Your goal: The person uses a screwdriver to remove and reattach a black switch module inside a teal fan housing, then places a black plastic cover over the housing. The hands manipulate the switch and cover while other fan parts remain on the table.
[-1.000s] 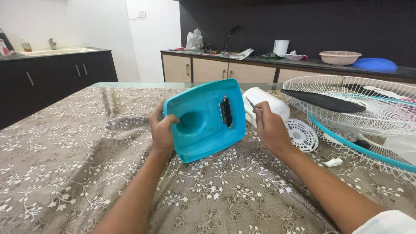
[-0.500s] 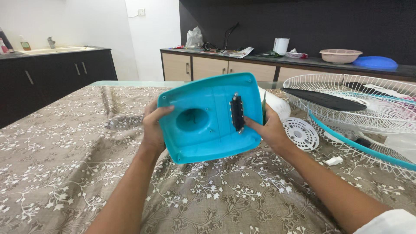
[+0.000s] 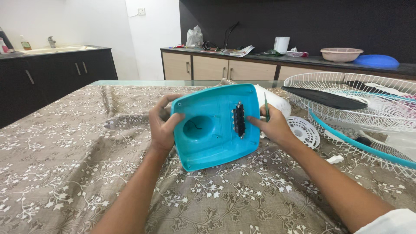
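Note:
A turquoise plastic fan base cover is held up on edge over the patterned tablecloth, its hollow inside facing me. It has a round recess and a black switch block. My left hand grips its left edge, thumb over the rim. My right hand is on its right edge, a finger touching the black block, and also holds a thin green screwdriver. A white motor housing lies behind the cover.
A white wire fan guard with a black blade and a turquoise rim ring lie at the right. A small white round grille is beside my right hand. Dark cabinets stand left, a cluttered counter behind.
The cover has been turned and raised upright between both hands. My right hand went from the white housing to the cover's right edge and now touches the black block.

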